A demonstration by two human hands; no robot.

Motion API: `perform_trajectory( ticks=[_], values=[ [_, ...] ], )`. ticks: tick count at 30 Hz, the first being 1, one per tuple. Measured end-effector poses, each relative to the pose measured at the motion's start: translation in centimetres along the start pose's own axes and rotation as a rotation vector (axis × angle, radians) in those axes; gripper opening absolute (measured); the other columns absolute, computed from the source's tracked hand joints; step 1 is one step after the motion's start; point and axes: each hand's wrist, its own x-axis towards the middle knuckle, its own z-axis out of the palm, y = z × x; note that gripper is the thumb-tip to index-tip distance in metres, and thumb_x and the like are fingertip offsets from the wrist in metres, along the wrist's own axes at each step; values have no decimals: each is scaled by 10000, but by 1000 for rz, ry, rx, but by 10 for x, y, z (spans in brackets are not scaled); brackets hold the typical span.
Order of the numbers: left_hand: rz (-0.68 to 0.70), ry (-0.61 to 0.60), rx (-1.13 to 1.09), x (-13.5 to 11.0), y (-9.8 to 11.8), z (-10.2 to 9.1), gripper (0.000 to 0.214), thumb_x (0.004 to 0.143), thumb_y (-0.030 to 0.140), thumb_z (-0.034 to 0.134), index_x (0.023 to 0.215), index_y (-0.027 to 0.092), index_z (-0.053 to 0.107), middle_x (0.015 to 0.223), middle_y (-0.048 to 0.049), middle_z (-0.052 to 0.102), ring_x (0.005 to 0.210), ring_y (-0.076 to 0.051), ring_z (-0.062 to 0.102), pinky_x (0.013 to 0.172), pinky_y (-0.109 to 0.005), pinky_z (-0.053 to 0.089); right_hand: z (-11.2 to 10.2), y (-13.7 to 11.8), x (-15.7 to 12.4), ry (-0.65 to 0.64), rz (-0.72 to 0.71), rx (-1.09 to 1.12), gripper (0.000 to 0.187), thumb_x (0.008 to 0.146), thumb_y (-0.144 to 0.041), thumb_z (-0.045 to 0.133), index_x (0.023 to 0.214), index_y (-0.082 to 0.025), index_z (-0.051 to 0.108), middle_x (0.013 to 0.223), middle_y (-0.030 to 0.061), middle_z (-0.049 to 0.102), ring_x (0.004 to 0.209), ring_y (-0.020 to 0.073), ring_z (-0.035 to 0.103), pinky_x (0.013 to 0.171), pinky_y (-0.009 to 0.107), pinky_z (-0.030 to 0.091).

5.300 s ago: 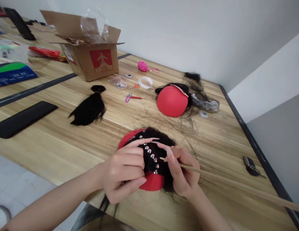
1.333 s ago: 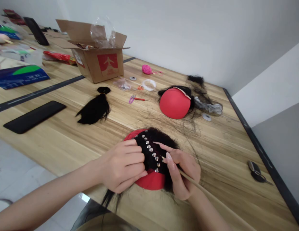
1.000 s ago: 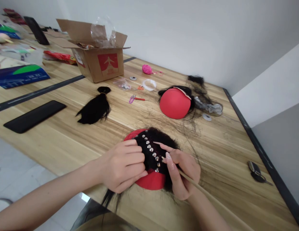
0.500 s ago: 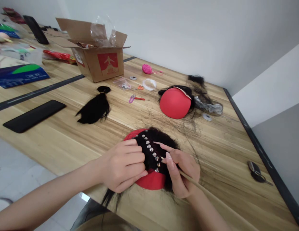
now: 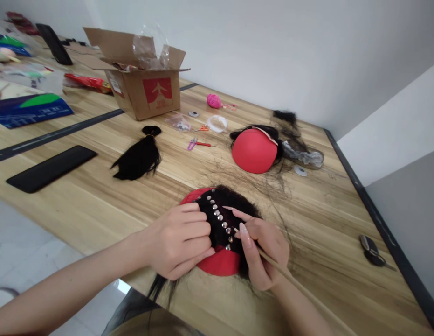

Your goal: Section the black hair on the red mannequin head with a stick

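Observation:
A red dome [image 5: 219, 264] lies on the wooden table in front of me, mostly covered by black hair [image 5: 243, 201]. A line of round silver studs [image 5: 220, 217] runs across the hair. My left hand [image 5: 183, 240] is closed over the dome's left side, gripping black hair whose loose strands hang out below it. In my right hand [image 5: 267, 249] is a thin wooden stick [image 5: 300, 285], pinched between thumb and fingers. Its tip touches near the lower studs, and its long end slants down to the right. What the tip catches is too small to tell.
Behind stands another red dome [image 5: 254, 150] with black hair. To the left lie a tied black hair bundle [image 5: 138, 156] and a black flat case [image 5: 52, 169]. Farther back are an open cardboard box [image 5: 147, 93], pink yarn [image 5: 213, 101] and small tools [image 5: 203, 144]. A car key [image 5: 371, 250] lies right.
My right hand has shifted slightly, and the stick's far end has swung a little to the left. My left hand keeps its hold on the hair.

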Motion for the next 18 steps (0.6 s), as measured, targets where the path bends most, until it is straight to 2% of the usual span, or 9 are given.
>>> perform_trajectory(
  ticks=[5, 9, 15, 18],
  values=[
    [-9, -7, 0, 0, 1, -1, 258, 913, 123, 447, 694, 170, 575, 610, -40, 555, 579, -182, 433, 569, -345, 330, 2, 2, -1, -16, -27, 21, 246, 815, 30, 521, 829, -201, 606, 622, -29, 602, 534, 143, 611, 848, 452, 657],
    [-4, -6, -5, 0, 0, 0, 271, 912, 119, 453, 677, 164, 581, 608, -41, 544, 581, -184, 425, 567, -349, 322, 2, 1, 2, -22, -95, 12, 238, 777, 42, 532, 809, -186, 592, 617, -25, 561, 493, 125, 556, 810, 441, 666],
    [-7, -6, 6, -1, 0, 0, 275, 919, 132, 446, 677, 170, 572, 605, -37, 536, 578, -186, 421, 565, -352, 314, 1, 6, -3, -59, -71, -4, 214, 809, 5, 539, 837, -199, 597, 611, -31, 582, 500, 137, 568, 852, 458, 650],
    [-8, -8, 4, -1, 0, 0, 266, 915, 127, 454, 679, 168, 572, 608, -38, 538, 580, -185, 424, 569, -352, 315, 1, 6, -2, -35, -69, 2, 206, 825, -5, 535, 828, -199, 606, 601, -27, 611, 504, 149, 621, 835, 417, 655]
  ],
)
